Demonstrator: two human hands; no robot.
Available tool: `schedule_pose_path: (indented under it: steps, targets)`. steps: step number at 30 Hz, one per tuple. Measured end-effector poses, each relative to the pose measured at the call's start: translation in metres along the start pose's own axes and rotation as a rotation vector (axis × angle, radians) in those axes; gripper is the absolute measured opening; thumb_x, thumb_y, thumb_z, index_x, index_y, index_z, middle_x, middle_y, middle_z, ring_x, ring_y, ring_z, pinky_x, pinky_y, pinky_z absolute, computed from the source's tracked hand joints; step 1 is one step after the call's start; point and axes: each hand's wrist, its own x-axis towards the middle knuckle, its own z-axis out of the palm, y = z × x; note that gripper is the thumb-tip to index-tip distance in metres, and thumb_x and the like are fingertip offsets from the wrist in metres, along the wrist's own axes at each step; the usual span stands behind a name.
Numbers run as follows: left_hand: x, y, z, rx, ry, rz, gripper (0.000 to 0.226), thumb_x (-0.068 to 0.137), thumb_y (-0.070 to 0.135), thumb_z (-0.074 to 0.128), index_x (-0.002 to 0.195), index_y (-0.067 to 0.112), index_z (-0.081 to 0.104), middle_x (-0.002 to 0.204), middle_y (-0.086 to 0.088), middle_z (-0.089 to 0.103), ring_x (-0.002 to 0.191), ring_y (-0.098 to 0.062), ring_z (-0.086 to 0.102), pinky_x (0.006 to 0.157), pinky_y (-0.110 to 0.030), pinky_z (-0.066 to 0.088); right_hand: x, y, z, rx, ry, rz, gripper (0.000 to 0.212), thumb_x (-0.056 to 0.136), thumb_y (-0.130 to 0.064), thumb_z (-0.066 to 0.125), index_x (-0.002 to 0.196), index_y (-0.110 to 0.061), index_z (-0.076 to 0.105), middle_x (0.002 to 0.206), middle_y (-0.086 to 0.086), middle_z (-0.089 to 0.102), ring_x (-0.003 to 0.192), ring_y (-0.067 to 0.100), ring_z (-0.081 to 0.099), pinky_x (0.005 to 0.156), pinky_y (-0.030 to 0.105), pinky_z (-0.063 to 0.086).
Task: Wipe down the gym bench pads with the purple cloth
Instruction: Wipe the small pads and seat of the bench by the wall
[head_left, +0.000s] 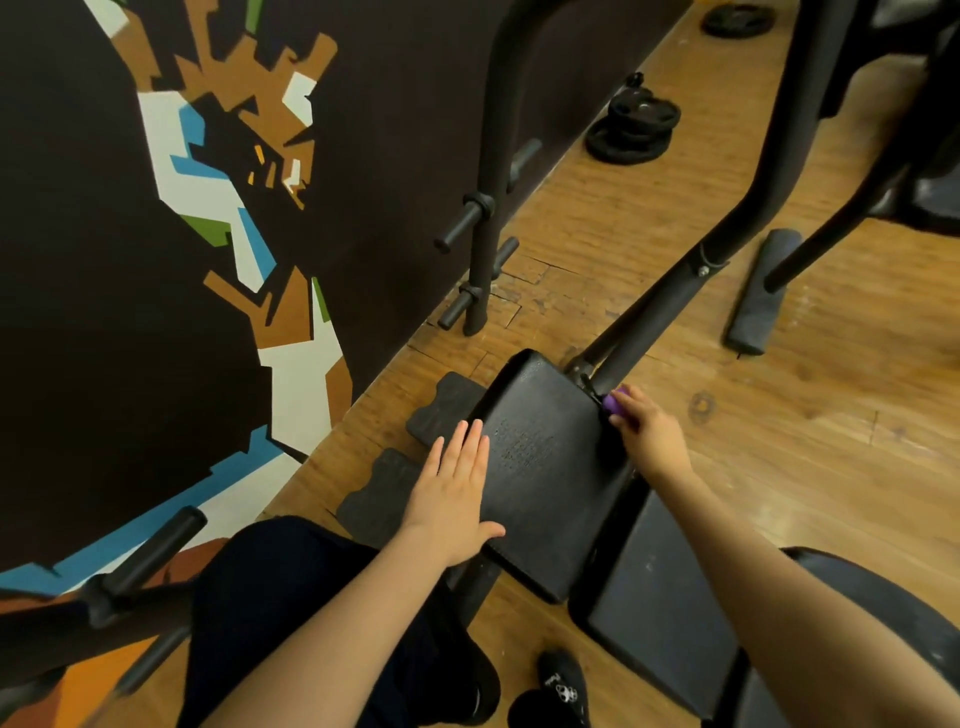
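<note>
The left hand (457, 493) lies flat with straight fingers on the near left edge of a black bench pad (545, 467). The right hand (649, 434) grips a bunched purple cloth (618, 401) against the pad's far right corner, beside the black frame tube (675, 296). Weight plates (631, 130) lie far off on the wooden floor (779, 441), by a painted wall (234, 234).

A single wide-angle view from the person's head looks forward and steeply down, close over the black padded bench seat (540, 467). It takes in both forearms, the wooden plank floor (779, 415) and the painted dark wall (130, 260) at left.
</note>
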Motion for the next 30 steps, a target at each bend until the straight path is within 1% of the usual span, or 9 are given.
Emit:
schedule_pose_path:
  steps: [6,8,9,14,19,23,25,28,30]
  targets:
    - [0.002,0.002,0.003,-0.013,-0.04,0.003,0.101,0.091,0.067,0.03,0.133,0.0,-0.032,0.149,-0.02,-0.034,0.138,-0.035,-0.03,0.115,-0.046,-0.01,-0.061,-0.024,0.033,0.098,0.103,-0.093,0.039,0.078,0.008,0.065,0.115,-0.003,0.064,0.129,0.013,0.056,0.121,0.028,0.051,0.105,0.032,0.028]
    - [0.003,0.002,0.003,-0.015,-0.052,0.003,0.101,0.092,0.067,0.031,0.133,0.0,-0.032,0.147,-0.02,-0.036,0.138,-0.036,-0.031,0.116,-0.047,-0.009,-0.097,-0.035,0.048,0.104,0.074,-0.196,0.045,0.074,0.01,0.068,0.116,-0.006,0.064,0.127,0.009,0.057,0.121,0.022,0.049,0.106,0.035,0.027]
    - [0.003,0.002,0.002,-0.018,-0.056,0.003,0.101,0.092,0.067,0.031,0.133,0.0,-0.032,0.146,-0.02,-0.037,0.138,-0.036,-0.031,0.116,-0.047,-0.009,-0.114,-0.037,0.053,0.109,0.035,-0.241,0.048,0.073,0.009,0.069,0.118,-0.008,0.063,0.129,0.006,0.056,0.123,0.017,0.047,0.107,0.029,0.027]
    - [0.003,0.003,0.001,-0.035,-0.066,-0.004,0.1,0.092,0.065,0.033,0.132,0.001,-0.032,0.139,-0.018,-0.042,0.136,-0.034,-0.032,0.116,-0.047,-0.008,-0.136,-0.039,0.043,0.106,-0.076,-0.408,0.034,0.087,-0.015,0.053,0.119,-0.011,0.062,0.13,0.001,0.054,0.129,0.004,0.033,0.11,0.015,0.018]
    - [0.003,0.003,-0.004,-0.042,-0.096,0.001,0.092,0.097,0.047,0.038,0.14,0.001,-0.028,0.15,-0.019,-0.034,0.139,-0.034,-0.03,0.118,-0.047,-0.006,-0.134,-0.038,0.052,-0.002,-0.2,-0.664,0.038,0.091,-0.033,0.047,0.122,-0.016,0.06,0.138,0.003,0.049,0.133,0.018,0.036,0.111,0.036,0.026]
    - [0.004,0.002,-0.005,-0.047,-0.13,0.02,0.088,0.099,0.045,0.035,0.14,0.0,-0.029,0.149,-0.019,-0.035,0.138,-0.034,-0.031,0.118,-0.047,-0.008,-0.122,-0.017,0.052,-0.003,-0.217,-0.704,0.039,0.097,-0.036,0.039,0.122,-0.014,0.059,0.138,0.003,0.047,0.133,0.019,0.036,0.11,0.034,0.029]
    - [0.004,0.001,-0.004,-0.041,-0.14,0.025,0.089,0.099,0.046,0.035,0.135,0.001,-0.033,0.148,-0.019,-0.036,0.138,-0.034,-0.032,0.117,-0.047,-0.009,-0.105,-0.003,0.042,0.017,-0.18,-0.665,0.038,0.098,-0.034,0.038,0.12,-0.011,0.059,0.136,0.006,0.048,0.132,0.019,0.036,0.11,0.03,0.03]
    - [0.005,0.0,-0.003,-0.043,-0.141,0.025,0.091,0.098,0.048,0.036,0.137,0.001,-0.032,0.149,-0.018,-0.036,0.138,-0.034,-0.032,0.117,-0.047,-0.008,-0.067,0.016,0.021,0.016,-0.02,-0.413,0.031,0.092,-0.019,0.05,0.12,-0.009,0.06,0.134,0.012,0.051,0.13,0.022,0.038,0.104,0.04,0.039]
    - [0.005,0.0,-0.003,-0.046,-0.144,0.027,0.092,0.098,0.05,0.036,0.14,0.001,-0.029,0.149,-0.018,-0.035,0.138,-0.033,-0.031,0.118,-0.047,-0.008,-0.046,0.019,0.01,0.021,-0.009,-0.188,0.04,0.087,-0.001,0.056,0.126,-0.007,0.056,0.14,0.009,0.045,0.134,0.025,0.034,0.109,0.034,0.028]
